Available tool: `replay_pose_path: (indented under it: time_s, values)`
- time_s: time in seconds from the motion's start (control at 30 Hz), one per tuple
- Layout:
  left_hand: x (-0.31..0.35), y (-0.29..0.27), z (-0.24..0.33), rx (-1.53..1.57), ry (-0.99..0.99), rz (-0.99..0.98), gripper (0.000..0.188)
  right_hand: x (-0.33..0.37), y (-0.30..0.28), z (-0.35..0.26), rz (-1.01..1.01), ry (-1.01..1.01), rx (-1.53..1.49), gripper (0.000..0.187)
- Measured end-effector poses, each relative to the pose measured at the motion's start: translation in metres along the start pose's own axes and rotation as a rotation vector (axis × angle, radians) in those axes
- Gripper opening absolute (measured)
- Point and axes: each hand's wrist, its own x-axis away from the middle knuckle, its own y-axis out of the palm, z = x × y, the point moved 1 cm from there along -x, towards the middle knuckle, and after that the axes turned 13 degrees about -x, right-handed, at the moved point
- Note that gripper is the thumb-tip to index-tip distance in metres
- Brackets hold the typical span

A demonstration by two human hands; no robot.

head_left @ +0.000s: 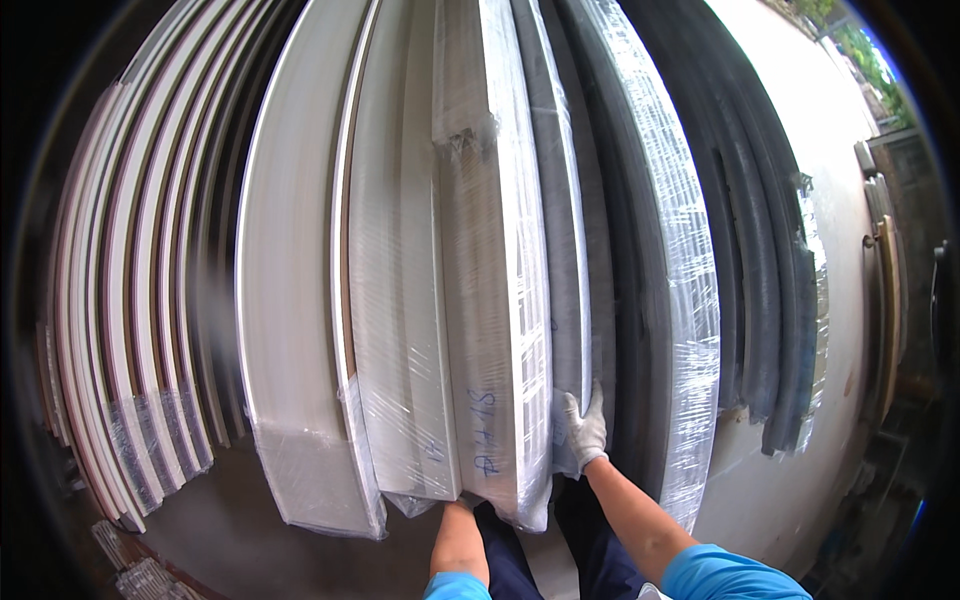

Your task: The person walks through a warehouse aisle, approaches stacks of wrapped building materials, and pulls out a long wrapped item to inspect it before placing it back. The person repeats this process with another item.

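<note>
My right hand (587,428), in a white glove, grips the lower right edge of a narrow grey wrapped panel (568,330). Its thumb lies to the left of that edge and its fingers point up along the right. Left of it stands a long beige bundle in clear film (488,330), with handwriting near its lower end. My left hand (466,499) is almost wholly hidden at the bottom of this bundle, beside the lower end of a pale wrapped panel (405,400). Its fingers do not show.
A wide cream panel (295,300) with film round its lower end stands to the left. Farther left are several white-edged boards (120,300). A thick film-wrapped bundle (690,330) and dark grey lengths (765,300) stand on the right, beside pale floor (850,250).
</note>
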Motion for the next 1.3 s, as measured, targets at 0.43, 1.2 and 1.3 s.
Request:
replay_pose_path:
  time_s: [0.43, 1.2, 1.3]
  values:
    - [-0.011, 0.019, 0.027, -0.02, -0.011, 0.054, 0.05, -0.008, -0.001, 0.001, 0.011, -0.062, 0.05, 0.087]
    - [0.011, 0.019, 0.004, -0.134, -0.038, 0.02, 0.054, -0.003, 0.001, 0.017, 0.019, -0.114, 0.232, 0.093]
    - [0.017, 0.021, 0.001, -0.159, -0.028, 0.022, 0.054, -0.003, 0.0, 0.019, 0.018, -0.14, 0.195, 0.092]
